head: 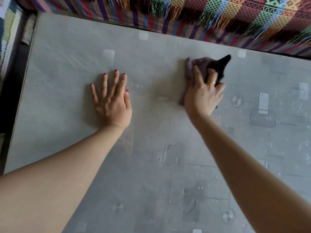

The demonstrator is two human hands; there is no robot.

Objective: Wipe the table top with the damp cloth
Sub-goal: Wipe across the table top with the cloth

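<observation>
**Layout of hands and cloth on the bench**

Left hand [111,105] lies flat on the grey rectangular bench [151,165], left of centre. Right hand [204,96] rests on the dark crumpled cloth [217,68], right of centre. A striped woven fringed blanket [218,15] lies behind the bench.

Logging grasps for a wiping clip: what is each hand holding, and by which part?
The right hand grips the dark cloth around its bunched middle, pressing it on the table top. The left hand holds nothing, resting flat.

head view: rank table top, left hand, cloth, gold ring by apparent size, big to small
1. table top
2. left hand
3. cloth, though the right hand gripping it hides part, so 2 and 3 are unsure
4. gold ring
</observation>
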